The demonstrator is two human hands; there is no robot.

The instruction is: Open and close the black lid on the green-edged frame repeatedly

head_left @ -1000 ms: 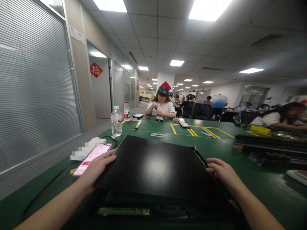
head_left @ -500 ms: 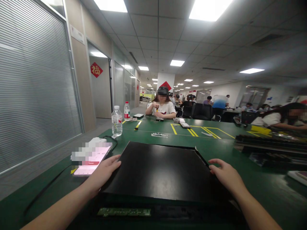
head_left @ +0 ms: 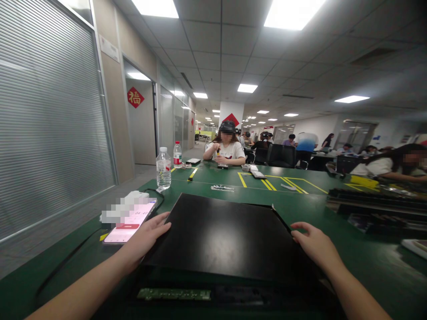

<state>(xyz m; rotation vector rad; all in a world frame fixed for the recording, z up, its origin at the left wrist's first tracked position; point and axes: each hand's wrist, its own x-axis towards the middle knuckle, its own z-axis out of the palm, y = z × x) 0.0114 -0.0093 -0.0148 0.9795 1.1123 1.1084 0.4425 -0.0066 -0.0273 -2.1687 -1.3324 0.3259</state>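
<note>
A large black LCD panel (head_left: 220,240) lies in front of me, its glossy face up and catching the light. A thin black rim (head_left: 282,218) shows along its right and far edges. Below its near edge runs a narrow green circuit board strip (head_left: 175,294). My left hand (head_left: 154,230) grips the panel's left edge, the thumb by the surface and the undersides of the fingers hidden. On the opposite side my right hand (head_left: 307,234) has bent fingers closed at the right edge. The far left corner of the panel sits slightly higher than the far right.
Left of the panel lie a lit phone (head_left: 130,224) and a black cable (head_left: 66,258). Two bottles, one a clear water bottle (head_left: 163,169), stand farther back. Dark long parts (head_left: 363,206) are stacked at right. A co-worker (head_left: 227,149) sits across the green table (head_left: 207,177).
The panel's far left corner has risen a little and the panel has shifted slightly right within the rim. My left hand moved slightly with it; my right hand is nearly unmoved.
</note>
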